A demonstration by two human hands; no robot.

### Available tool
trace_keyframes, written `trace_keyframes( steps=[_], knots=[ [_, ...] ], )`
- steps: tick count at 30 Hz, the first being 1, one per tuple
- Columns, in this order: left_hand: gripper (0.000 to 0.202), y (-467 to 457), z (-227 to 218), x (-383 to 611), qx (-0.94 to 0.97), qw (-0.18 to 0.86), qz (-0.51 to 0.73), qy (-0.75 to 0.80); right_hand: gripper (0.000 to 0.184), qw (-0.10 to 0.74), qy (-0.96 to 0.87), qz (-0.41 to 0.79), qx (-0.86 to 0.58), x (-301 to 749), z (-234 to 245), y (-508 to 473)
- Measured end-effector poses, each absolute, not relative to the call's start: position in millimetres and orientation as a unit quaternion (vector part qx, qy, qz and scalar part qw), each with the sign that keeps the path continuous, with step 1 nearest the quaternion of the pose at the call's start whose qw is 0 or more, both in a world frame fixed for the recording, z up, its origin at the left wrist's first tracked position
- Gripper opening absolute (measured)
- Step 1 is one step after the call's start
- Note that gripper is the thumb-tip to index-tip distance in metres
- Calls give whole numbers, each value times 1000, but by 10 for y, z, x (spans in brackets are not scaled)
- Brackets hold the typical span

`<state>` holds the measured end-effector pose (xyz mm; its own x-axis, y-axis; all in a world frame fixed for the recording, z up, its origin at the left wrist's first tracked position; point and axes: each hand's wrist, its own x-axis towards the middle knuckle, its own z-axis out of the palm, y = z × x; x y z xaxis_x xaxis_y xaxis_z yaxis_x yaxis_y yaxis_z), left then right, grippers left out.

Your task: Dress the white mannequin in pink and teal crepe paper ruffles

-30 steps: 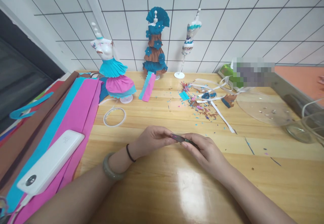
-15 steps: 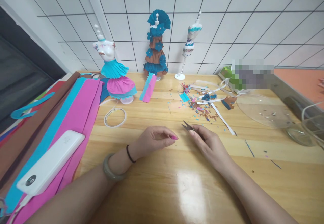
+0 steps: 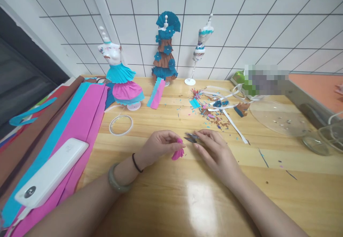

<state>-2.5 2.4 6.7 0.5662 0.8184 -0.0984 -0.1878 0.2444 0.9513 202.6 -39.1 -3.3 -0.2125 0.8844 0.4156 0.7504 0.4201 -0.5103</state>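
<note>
Between its thumb and fingers, my left hand (image 3: 163, 143) pinches a small pleated piece of pink crepe paper (image 3: 177, 154), which fans out below the fingertips. My right hand (image 3: 214, 149) is closed around scissors (image 3: 191, 137); the blades point left toward the pink paper, slightly apart from it, and the handles are mostly hidden by the fingers. Behind the hands stand a mini dress form with a turquoise and pink skirt (image 3: 125, 83), one in a teal and brown ruffled dress (image 3: 164, 54), and a nearly bare one (image 3: 200, 45). A pink and blue paper strip (image 3: 157, 93) lies before them.
Paper scraps (image 3: 211, 115) and white ribbon (image 3: 234, 126) are strewn at the back right, near a clear round tray (image 3: 278, 117) and a glass jar (image 3: 318, 140). Crepe paper sheets (image 3: 80, 115) and a white power bank (image 3: 53, 172) lie left. A tape roll (image 3: 121, 125) rests near my left hand.
The pink paper now shows below my left fingertips, where only a small bit was visible before. The scissors in my right hand have shifted left and slightly down, closer to it.
</note>
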Motion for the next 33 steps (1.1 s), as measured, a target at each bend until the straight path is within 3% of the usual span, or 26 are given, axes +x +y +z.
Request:
trace_keyframes(
  steps=[3, 9, 11, 17, 23, 28, 33],
  knots=[
    [21, 18, 43, -19, 511, 716, 357, 314, 45, 401, -754, 175, -490, 1905, 1, -488],
    [29, -13, 49, 27, 481, 719, 376, 333, 73, 369, -744, 218, -513, 1720, -92, -600],
    [33, -22, 50, 39, 478, 719, 380, 331, 65, 373, -741, 203, -521, 1715, -110, -584],
    [34, -38, 14, 45, 483, 723, 393, 299, 21, 429, -738, 171, -493, 1795, -50, -527],
    [34, -37, -3, 41, 481, 727, 387, 299, 33, 412, -762, 134, -481, 1853, -54, -513],
    [30, -38, -6, 36, 506, 709, 382, 310, 14, 423, -759, 148, -473, 1853, -21, -502],
    [26, -49, -3, 29, 561, 653, 376, 343, 7, 456, -702, 251, -487, 1820, 54, -522]
  ],
)
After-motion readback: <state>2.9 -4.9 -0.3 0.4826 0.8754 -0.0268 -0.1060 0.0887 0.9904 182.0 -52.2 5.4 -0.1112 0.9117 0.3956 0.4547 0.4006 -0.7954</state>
